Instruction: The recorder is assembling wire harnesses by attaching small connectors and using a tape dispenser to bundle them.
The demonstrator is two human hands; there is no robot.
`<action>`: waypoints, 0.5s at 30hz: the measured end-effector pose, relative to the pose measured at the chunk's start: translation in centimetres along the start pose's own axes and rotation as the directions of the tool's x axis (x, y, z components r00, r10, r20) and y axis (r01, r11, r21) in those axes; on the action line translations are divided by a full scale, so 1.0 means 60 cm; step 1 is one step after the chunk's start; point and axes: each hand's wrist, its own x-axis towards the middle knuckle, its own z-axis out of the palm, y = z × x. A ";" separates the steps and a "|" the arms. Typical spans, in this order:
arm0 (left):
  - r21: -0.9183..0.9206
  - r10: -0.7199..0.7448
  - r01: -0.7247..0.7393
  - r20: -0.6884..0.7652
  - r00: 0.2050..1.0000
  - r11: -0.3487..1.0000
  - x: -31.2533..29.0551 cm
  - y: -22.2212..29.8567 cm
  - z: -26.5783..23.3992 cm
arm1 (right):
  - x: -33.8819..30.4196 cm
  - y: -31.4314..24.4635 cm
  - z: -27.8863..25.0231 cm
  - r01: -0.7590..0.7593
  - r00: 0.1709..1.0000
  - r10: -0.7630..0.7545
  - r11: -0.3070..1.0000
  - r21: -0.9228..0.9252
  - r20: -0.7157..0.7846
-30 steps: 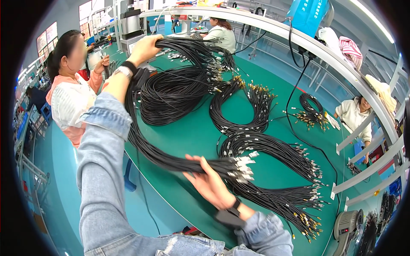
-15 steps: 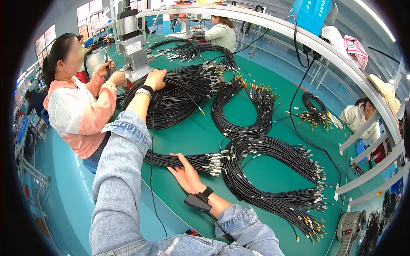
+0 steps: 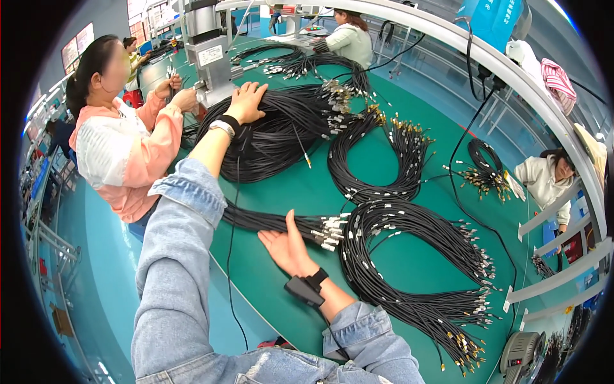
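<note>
My left hand (image 3: 248,102), a watch on its wrist, lies spread on top of a large heap of black cables (image 3: 268,147). The heap's silver and brass-coloured ends fan out to the right. Nearer to me, my right hand (image 3: 288,248) is open, its thumb raised across a narrower bundle of black cables (image 3: 262,219) with silver tips. Its other fingers stretch along the bundle's near edge. A black device (image 3: 304,290) is strapped to my right wrist. Where the narrow bundle runs back at the left, my left sleeve hides it.
Curved cable bundles (image 3: 377,275) (image 3: 342,169) and a small coil (image 3: 483,155) lie on the green table (image 3: 300,192). A co-worker in a pink and white jacket (image 3: 128,147) stands at the left beside a grey press (image 3: 211,61). A white frame rail (image 3: 409,19) spans the back.
The whole view has shifted slightly. My left hand has spread its fingers over the heap. My right hand has turned a little, its thumb now more upright across the narrow bundle.
</note>
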 end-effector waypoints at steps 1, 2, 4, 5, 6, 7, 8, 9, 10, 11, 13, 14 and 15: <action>-0.052 0.009 -0.011 -0.052 0.999 0.999 -0.011 -0.007 -0.006 | 0.001 -0.006 0.002 -0.011 1.000 0.011 1.000 0.007 0.000; -0.099 0.011 -0.021 -0.099 0.995 0.995 -0.028 -0.016 -0.013 | 0.003 -0.011 0.007 -0.032 0.999 0.030 0.998 -0.062 -0.022; -0.153 0.036 -0.049 -0.084 0.996 0.987 -0.051 -0.036 -0.038 | 0.006 -0.026 0.021 -0.066 0.996 0.053 0.976 -0.206 -0.066; -0.207 0.063 -0.079 -0.083 0.995 0.975 -0.063 -0.050 -0.060 | 0.012 -0.036 0.028 -0.080 0.996 0.070 0.976 -0.204 -0.059; -0.258 0.088 -0.107 -0.084 0.993 0.960 -0.077 -0.065 -0.084 | 0.019 -0.045 0.037 -0.141 0.988 0.118 0.957 -0.252 -0.104; -0.253 0.090 -0.108 -0.083 0.992 0.961 -0.088 -0.067 -0.105 | 0.028 -0.062 0.040 -0.186 0.977 0.146 0.936 -0.297 -0.155; -0.325 0.125 -0.121 -0.011 0.992 0.938 -0.109 -0.070 -0.126 | 0.037 -0.072 0.042 -0.234 0.964 0.172 0.912 -0.336 -0.205; -0.395 0.162 -0.126 0.060 0.985 0.910 -0.134 -0.068 -0.143 | 0.047 -0.083 0.046 -0.236 0.964 0.177 0.914 -0.330 -0.199; -0.425 0.198 -0.152 0.067 0.978 0.892 -0.160 -0.058 -0.156 | 0.060 -0.096 0.051 -0.114 0.984 0.053 0.920 -0.374 -0.170; -0.455 0.234 -0.177 0.073 0.969 0.873 -0.192 -0.045 -0.167 | 0.072 -0.103 0.050 0.010 0.988 -0.072 0.911 -0.413 -0.135; -0.465 0.255 -0.137 0.199 0.946 0.874 -0.227 0.026 -0.175 | 0.092 -0.136 0.009 0.114 0.978 -0.170 0.921 -0.373 -0.121; -0.452 0.302 -0.193 0.182 0.936 0.871 -0.253 0.055 -0.167 | 0.105 -0.149 -0.010 0.196 0.964 -0.243 0.924 -0.328 -0.109; -0.436 0.339 -0.237 0.174 0.924 0.868 -0.288 0.073 -0.148 | 0.112 -0.147 -0.018 0.265 0.947 -0.303 0.923 -0.278 -0.103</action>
